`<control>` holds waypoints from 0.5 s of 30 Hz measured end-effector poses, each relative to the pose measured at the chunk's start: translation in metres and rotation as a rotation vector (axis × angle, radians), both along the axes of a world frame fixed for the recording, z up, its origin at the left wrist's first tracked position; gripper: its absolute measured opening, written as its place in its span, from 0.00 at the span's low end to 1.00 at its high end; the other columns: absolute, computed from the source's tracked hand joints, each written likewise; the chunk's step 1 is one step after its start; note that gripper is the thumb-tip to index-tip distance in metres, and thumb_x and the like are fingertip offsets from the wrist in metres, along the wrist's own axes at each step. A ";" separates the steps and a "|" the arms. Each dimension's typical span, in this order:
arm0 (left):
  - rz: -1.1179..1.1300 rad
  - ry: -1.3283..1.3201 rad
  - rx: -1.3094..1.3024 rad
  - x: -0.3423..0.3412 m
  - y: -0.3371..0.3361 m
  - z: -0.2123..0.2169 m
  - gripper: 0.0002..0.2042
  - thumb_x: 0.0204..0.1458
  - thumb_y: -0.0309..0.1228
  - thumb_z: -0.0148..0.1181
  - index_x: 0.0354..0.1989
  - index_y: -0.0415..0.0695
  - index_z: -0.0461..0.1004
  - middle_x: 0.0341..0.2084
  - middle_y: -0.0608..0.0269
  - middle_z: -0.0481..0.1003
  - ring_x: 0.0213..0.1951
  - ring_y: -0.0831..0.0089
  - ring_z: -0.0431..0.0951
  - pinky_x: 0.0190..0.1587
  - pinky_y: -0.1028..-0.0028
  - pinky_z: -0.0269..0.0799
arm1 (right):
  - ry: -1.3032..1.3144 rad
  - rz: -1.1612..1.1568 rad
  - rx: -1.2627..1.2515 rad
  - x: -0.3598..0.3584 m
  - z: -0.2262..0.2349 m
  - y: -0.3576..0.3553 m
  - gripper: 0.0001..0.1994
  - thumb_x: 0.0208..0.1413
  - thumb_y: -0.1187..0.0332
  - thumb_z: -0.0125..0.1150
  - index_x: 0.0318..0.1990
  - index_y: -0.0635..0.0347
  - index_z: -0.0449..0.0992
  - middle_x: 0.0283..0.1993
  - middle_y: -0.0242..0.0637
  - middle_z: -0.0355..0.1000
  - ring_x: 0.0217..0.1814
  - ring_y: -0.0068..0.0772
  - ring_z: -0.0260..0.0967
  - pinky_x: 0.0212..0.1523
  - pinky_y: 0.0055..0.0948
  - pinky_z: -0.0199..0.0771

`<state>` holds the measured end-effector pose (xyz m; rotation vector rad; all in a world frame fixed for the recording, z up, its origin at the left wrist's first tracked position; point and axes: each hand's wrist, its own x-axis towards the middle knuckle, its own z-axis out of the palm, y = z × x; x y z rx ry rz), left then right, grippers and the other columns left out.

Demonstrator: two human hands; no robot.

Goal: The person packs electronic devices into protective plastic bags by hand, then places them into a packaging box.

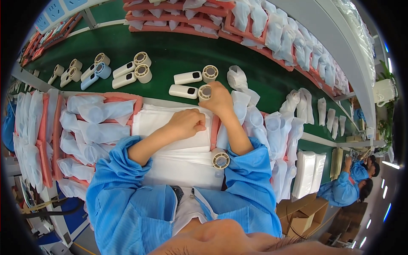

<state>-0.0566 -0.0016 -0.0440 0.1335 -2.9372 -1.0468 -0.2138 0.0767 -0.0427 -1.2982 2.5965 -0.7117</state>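
Note:
My right hand grips the round head of a cream handheld fan, whose handle with a dark oval panel lies to the left on the green belt. A second cream fan lies just beyond it. My left hand is closed, knuckles up, over a stack of white pouches; whatever its fingers hold, if anything, is hidden. Another fan's round head shows below my right forearm, beside a lower pile of translucent pouches.
More fans, one a blue fan, lie in groups on the green belt. Bagged fans fill pink trays on both sides. Pink trays are stacked beyond the belt. White packs and a cardboard box stand right; co-workers sit beyond.

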 end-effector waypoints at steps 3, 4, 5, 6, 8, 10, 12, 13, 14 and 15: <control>-0.001 0.029 0.236 0.000 -0.018 0.020 0.06 0.49 0.30 0.64 0.30 0.42 0.76 0.30 0.58 0.76 0.32 0.61 0.76 0.32 0.65 0.70 | -0.092 0.054 -0.429 -0.002 0.037 0.016 0.28 0.30 0.70 0.73 0.45 0.62 0.73 0.43 0.44 0.73 0.44 0.40 0.74 0.45 0.32 0.74; 0.006 0.028 0.235 0.003 -0.023 0.026 0.06 0.49 0.30 0.64 0.30 0.42 0.76 0.30 0.58 0.76 0.32 0.61 0.76 0.32 0.65 0.70 | -0.079 0.039 -0.496 -0.003 0.052 0.025 0.28 0.30 0.68 0.74 0.45 0.61 0.73 0.41 0.42 0.74 0.41 0.35 0.75 0.44 0.30 0.74; 0.008 0.072 0.289 0.003 -0.028 0.030 0.05 0.50 0.30 0.64 0.29 0.42 0.75 0.29 0.60 0.75 0.31 0.65 0.75 0.31 0.68 0.69 | -0.028 0.030 -0.551 -0.007 0.067 0.039 0.29 0.29 0.68 0.74 0.45 0.61 0.73 0.42 0.40 0.74 0.41 0.32 0.74 0.44 0.29 0.74; 0.016 0.114 0.344 0.005 -0.032 0.034 0.05 0.51 0.29 0.63 0.29 0.42 0.74 0.27 0.62 0.74 0.29 0.69 0.74 0.30 0.71 0.67 | 0.020 0.026 -0.606 -0.008 0.082 0.053 0.29 0.29 0.68 0.74 0.46 0.61 0.73 0.43 0.38 0.74 0.42 0.28 0.73 0.44 0.28 0.74; 0.030 0.158 0.399 0.010 -0.038 0.041 0.06 0.52 0.29 0.63 0.28 0.42 0.74 0.26 0.64 0.73 0.27 0.73 0.73 0.29 0.73 0.66 | -0.361 -0.036 -0.795 0.000 0.109 0.077 0.27 0.28 0.75 0.72 0.44 0.62 0.72 0.39 0.38 0.73 0.40 0.36 0.74 0.43 0.28 0.73; 0.062 0.143 0.475 0.010 -0.042 0.049 0.07 0.55 0.29 0.61 0.29 0.41 0.73 0.25 0.67 0.73 0.28 0.78 0.72 0.28 0.76 0.66 | -0.355 0.053 -0.784 -0.003 0.121 0.098 0.28 0.28 0.75 0.72 0.44 0.62 0.72 0.40 0.37 0.72 0.41 0.35 0.73 0.44 0.28 0.72; 0.078 0.135 0.509 0.013 -0.043 0.058 0.07 0.56 0.30 0.61 0.29 0.41 0.72 0.25 0.69 0.73 0.29 0.80 0.72 0.28 0.77 0.65 | -0.354 0.237 -0.763 -0.005 0.125 0.107 0.29 0.27 0.75 0.73 0.45 0.63 0.71 0.43 0.37 0.72 0.43 0.32 0.72 0.46 0.28 0.71; 0.102 0.140 0.618 0.015 -0.043 0.064 0.06 0.57 0.30 0.60 0.31 0.42 0.72 0.26 0.70 0.72 0.30 0.82 0.72 0.29 0.78 0.65 | -0.353 0.237 -0.764 -0.005 0.124 0.105 0.29 0.27 0.75 0.73 0.45 0.63 0.71 0.43 0.37 0.72 0.43 0.32 0.72 0.46 0.28 0.71; 0.126 0.146 0.727 0.018 -0.042 0.068 0.06 0.58 0.30 0.59 0.33 0.42 0.71 0.27 0.71 0.72 0.30 0.83 0.72 0.30 0.79 0.66 | -0.338 0.321 -0.732 -0.004 0.120 0.098 0.29 0.28 0.75 0.73 0.45 0.63 0.71 0.43 0.38 0.71 0.44 0.33 0.72 0.47 0.28 0.70; 0.150 0.151 0.835 0.019 -0.040 0.071 0.05 0.59 0.29 0.58 0.34 0.42 0.70 0.28 0.72 0.72 0.31 0.84 0.71 0.30 0.79 0.66 | -0.323 0.404 -0.700 -0.002 0.114 0.090 0.28 0.28 0.75 0.73 0.45 0.63 0.71 0.44 0.39 0.71 0.45 0.33 0.71 0.48 0.28 0.70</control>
